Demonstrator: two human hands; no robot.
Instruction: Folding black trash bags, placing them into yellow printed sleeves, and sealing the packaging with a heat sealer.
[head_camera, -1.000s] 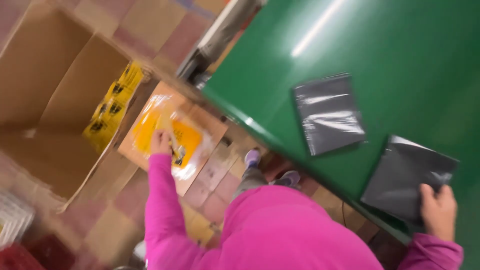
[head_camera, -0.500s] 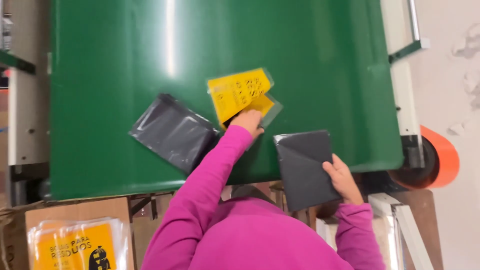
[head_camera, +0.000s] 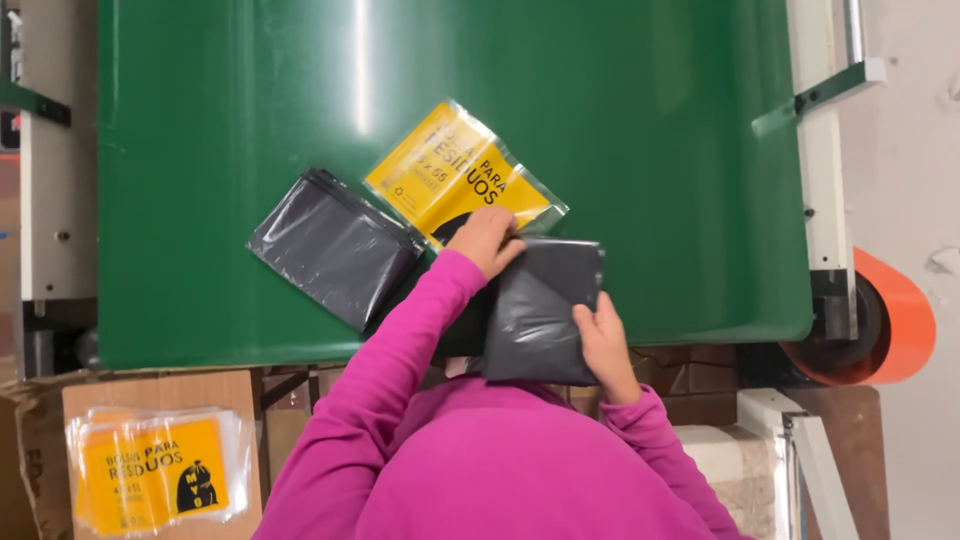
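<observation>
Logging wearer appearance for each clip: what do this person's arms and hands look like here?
Both arms are covered by long, bright magenta-pink sleeves of a plain top, ending at the wrists. The left hand and the right hand are bare: no gloves. No rings, watch or bracelets are visible. The sleeves show no markings or logos.

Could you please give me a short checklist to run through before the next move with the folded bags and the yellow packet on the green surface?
1. Left hand on the yellow packet: ok, its fingers rest on the packet's near edge.
2. Right hand grips the folded dark bag: ok, it holds the bag's right side.
3. Packet mouth open to take the bag: cannot tell, the hand covers that edge.
4. Second dark bag lies apart from the hands: ok, flat on the green surface, left of the packet.
5. Spare yellow packets at hand: ok, stacked on the cardboard at lower left.
</observation>
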